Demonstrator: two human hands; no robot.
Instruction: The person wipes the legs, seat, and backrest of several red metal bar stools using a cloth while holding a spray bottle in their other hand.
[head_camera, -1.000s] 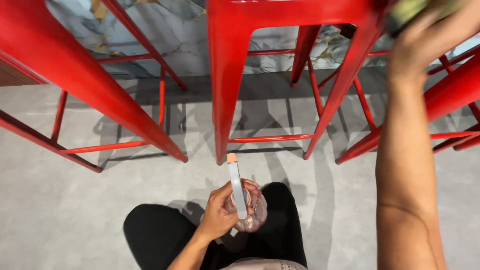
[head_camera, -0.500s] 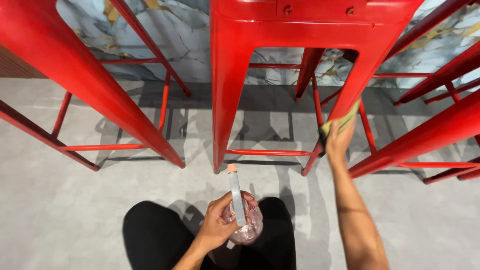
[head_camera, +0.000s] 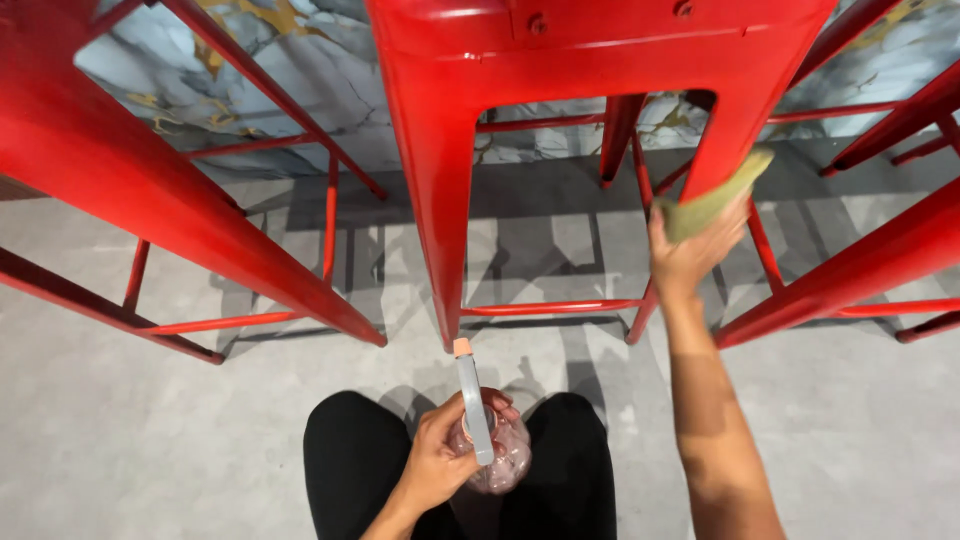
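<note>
Fingers of right hand (head_camera: 685, 262) pinch soft green cloth (head_camera: 712, 203) against glossy red stool leg (head_camera: 735, 130).

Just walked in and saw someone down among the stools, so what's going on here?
A person crouches on the grey floor in front of a red metal stool. The right hand presses a yellow-green cloth against one of the stool's legs. The left hand holds a clear spray bottle above the knees, nozzle pointing toward the stool. More red stools stand on either side.
</note>
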